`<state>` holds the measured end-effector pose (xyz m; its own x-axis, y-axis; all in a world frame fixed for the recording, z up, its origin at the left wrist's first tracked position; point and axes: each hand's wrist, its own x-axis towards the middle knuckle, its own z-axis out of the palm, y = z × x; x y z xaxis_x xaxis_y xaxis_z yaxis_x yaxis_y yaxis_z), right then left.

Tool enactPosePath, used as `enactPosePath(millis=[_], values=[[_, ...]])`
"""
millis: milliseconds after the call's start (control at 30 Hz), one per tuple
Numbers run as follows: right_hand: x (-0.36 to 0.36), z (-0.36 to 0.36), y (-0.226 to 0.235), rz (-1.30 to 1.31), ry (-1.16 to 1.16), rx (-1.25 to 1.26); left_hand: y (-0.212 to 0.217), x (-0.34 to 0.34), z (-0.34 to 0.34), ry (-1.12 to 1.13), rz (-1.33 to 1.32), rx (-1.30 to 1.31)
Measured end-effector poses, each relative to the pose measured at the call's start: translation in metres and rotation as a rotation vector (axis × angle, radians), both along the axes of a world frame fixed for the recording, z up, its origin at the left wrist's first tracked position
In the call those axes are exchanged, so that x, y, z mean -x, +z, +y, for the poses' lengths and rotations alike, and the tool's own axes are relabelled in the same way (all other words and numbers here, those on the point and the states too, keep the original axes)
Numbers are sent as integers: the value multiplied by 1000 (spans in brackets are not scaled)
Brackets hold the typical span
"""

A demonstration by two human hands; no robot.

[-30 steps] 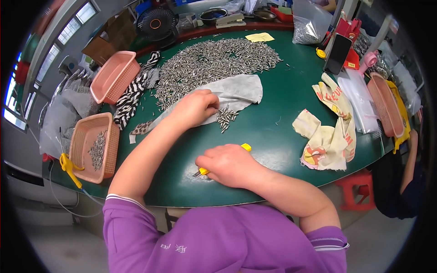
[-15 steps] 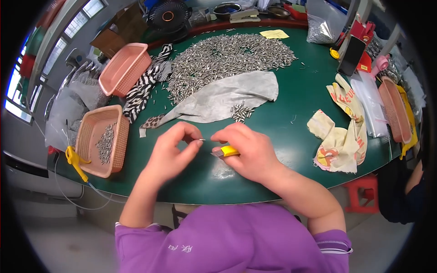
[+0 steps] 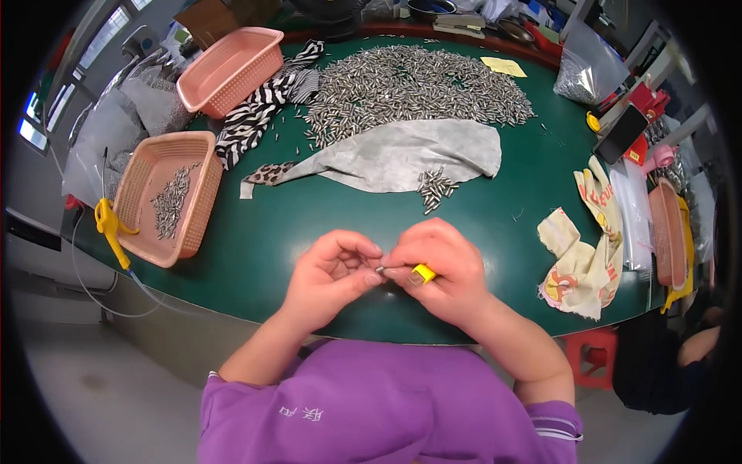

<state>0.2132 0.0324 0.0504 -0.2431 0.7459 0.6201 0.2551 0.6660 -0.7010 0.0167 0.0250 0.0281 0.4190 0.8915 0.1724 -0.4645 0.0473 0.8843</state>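
My left hand pinches a small silvery metal pin between thumb and forefinger. Against it press the fingertips of my right hand, whose palm and fingers also grip a yellow utility knife; most of the knife is hidden by that hand. A short way beyond lies a little heap of metal pins at the edge of a grey cloth. Behind the cloth spreads a large pile of the same pins.
At left stand a pink basket with pins in it, a yellow air gun with a hose, and another pink basket. A zebra-print cloth lies beside them. Patterned cream fabric and a phone are at right.
My hands have come together at the pin and sit slightly nearer me. The knife has turned in my right hand, so less of it shows. The whole view has shifted somewhat.
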Motion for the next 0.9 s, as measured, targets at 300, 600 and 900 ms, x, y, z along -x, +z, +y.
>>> enactPosePath(millis=[300, 600, 900], values=[[-5, 1, -8, -181, 15, -143, -6, 1, -5, 29, 105, 17], [-1, -2, 6, -237, -19, 120, -11, 4, 2, 402, 462, -516], [1, 2, -3, -230, 74, -21, -11, 5, 5, 513, 487, -579]])
